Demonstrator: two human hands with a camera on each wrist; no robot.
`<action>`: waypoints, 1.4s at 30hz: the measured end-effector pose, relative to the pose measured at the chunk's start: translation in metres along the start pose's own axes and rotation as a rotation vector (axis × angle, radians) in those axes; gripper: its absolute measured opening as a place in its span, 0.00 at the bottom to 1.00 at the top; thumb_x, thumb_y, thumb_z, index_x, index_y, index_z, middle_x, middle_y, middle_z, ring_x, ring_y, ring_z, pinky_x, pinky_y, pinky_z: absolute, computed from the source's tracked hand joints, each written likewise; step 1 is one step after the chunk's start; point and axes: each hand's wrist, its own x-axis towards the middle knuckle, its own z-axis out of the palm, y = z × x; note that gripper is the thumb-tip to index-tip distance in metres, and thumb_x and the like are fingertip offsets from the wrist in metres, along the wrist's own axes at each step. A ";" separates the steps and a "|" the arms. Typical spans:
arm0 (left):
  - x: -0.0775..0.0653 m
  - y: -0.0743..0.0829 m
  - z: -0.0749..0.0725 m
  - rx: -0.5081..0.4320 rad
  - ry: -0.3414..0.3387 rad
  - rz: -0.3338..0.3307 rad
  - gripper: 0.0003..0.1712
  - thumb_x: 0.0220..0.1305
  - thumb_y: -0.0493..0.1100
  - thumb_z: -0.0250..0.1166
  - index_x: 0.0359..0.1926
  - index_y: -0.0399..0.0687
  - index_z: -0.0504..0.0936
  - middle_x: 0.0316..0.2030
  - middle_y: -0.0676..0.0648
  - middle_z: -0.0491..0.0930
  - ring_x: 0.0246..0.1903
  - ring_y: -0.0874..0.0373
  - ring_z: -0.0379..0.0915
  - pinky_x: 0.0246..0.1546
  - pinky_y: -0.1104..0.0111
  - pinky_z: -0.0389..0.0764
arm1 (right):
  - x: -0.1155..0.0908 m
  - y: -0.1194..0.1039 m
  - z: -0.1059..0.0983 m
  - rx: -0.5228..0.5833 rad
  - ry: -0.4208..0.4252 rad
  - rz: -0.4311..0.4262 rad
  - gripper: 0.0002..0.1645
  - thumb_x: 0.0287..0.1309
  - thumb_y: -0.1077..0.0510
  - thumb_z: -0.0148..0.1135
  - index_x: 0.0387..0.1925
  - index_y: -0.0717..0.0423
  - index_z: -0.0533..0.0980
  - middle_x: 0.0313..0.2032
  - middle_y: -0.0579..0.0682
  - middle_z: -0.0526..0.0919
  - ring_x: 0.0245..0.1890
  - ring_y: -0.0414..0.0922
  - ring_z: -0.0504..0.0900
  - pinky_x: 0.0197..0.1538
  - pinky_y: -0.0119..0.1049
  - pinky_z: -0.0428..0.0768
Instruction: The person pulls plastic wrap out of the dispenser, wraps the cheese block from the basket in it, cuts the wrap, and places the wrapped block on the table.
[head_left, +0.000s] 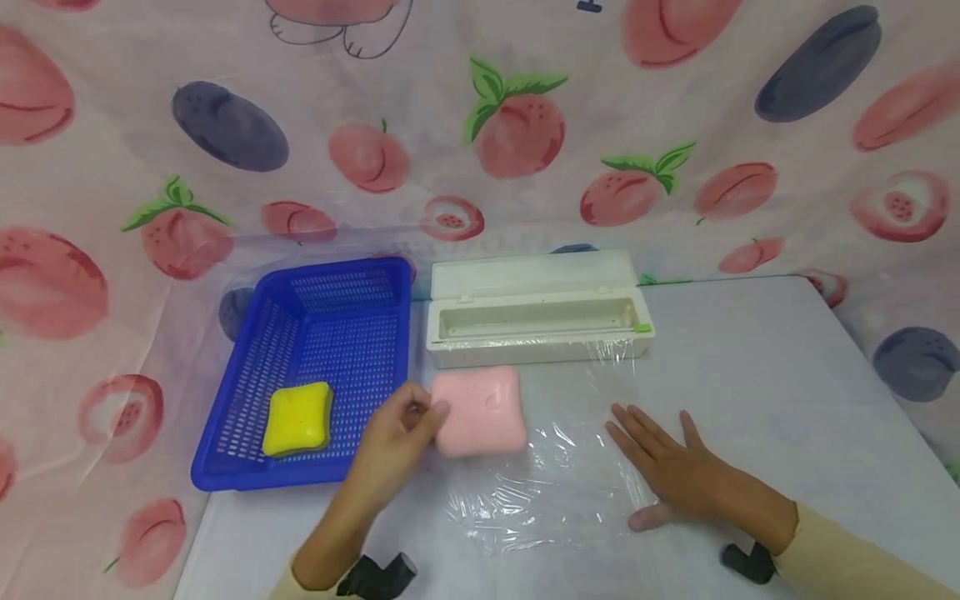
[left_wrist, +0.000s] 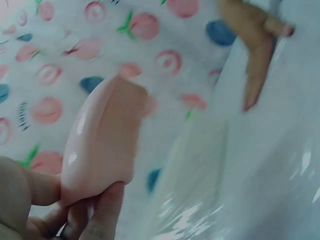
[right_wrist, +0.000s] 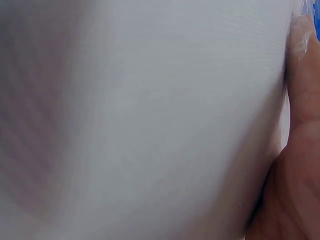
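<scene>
The left hand (head_left: 397, 446) pinches a pink block (head_left: 480, 412) by its left edge, on the near side of the open white box (head_left: 540, 354). Further right, the right hand (head_left: 678, 479) lies flat, fingers straight, by the clear film's (head_left: 540, 500) right edge.

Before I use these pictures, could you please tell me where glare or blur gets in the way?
Head view: fairly sharp, bright glare streaks on the clear film; left wrist view: soft overall, white highlights on the pink block; right wrist view: mostly a blurred pale surface, a dark blur at left that I cannot identify, the right hand clearer.
</scene>
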 end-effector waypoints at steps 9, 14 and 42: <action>0.006 -0.041 0.088 -0.099 -0.167 -0.020 0.13 0.73 0.45 0.63 0.38 0.40 0.73 0.26 0.46 0.83 0.28 0.62 0.79 0.32 0.72 0.82 | 0.001 0.000 0.002 -0.045 -0.001 0.008 0.82 0.32 0.06 0.50 0.82 0.45 0.44 0.83 0.52 0.39 0.82 0.58 0.41 0.65 0.84 0.40; 0.014 -0.056 0.105 -0.012 -0.166 0.020 0.12 0.71 0.44 0.64 0.35 0.41 0.73 0.26 0.49 0.79 0.26 0.64 0.75 0.29 0.73 0.80 | 0.001 -0.002 -0.001 -0.027 -0.005 0.008 0.82 0.32 0.07 0.52 0.82 0.46 0.45 0.83 0.52 0.39 0.82 0.59 0.40 0.65 0.84 0.39; 0.017 -0.071 0.111 0.357 -0.175 0.147 0.22 0.64 0.54 0.71 0.30 0.48 0.70 0.22 0.56 0.68 0.22 0.67 0.63 0.23 0.74 0.67 | -0.006 0.004 -0.001 -0.037 0.057 -0.007 0.73 0.40 0.08 0.48 0.82 0.39 0.45 0.83 0.47 0.42 0.82 0.55 0.46 0.67 0.81 0.50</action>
